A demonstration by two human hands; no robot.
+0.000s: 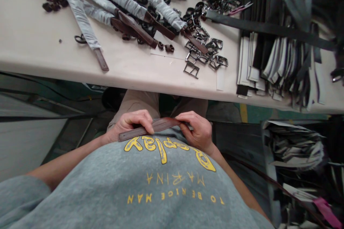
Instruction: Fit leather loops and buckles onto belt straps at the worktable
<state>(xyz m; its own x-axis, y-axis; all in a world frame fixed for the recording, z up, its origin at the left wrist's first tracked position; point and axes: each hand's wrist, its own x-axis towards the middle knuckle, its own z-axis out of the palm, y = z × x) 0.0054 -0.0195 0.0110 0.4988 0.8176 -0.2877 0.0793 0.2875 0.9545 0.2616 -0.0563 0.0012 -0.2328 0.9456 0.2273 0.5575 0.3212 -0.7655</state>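
A brown leather belt strap (163, 124) stretches between my two hands, close against the front of the grey shirt. My left hand (135, 122) is closed on it near one end, which sticks out with a small hole and stitched edges. The fingers of my right hand (195, 128) pinch the strap further along. Beyond my right hand a long thin brown strip (264, 175) runs off to the lower right; whether it is the same strap I cannot tell.
On the white table (129, 69) lie plastic-wrapped brown straps (80, 14), metal buckles (192, 68), dark belt loops (169, 48) and pink-handled snips (240, 8). Stacked black straps (268, 50) stand at the right. Below them a bin (271, 171) holds more strips. The table edge is just ahead.
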